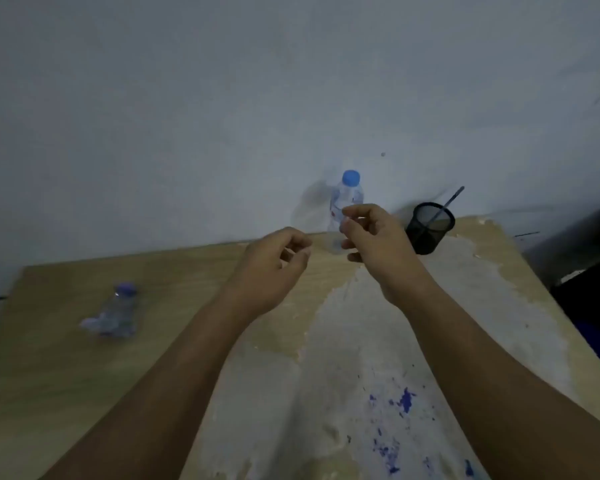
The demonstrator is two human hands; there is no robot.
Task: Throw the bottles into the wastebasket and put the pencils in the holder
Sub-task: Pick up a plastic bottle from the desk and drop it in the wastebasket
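Both hands, left (274, 268) & right (371, 237), hovered half-curled over desk (66, 375); upright bottle (347, 197) behind right, crushed bottle (116, 311) far left, mesh holder (429, 227) w/ one pencil (447, 204).

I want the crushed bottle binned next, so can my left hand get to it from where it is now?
Probably yes. The crushed bottle lies alone on the table, left of the left hand, with bare tabletop between them. That hand looks empty, fingers loosely curled.
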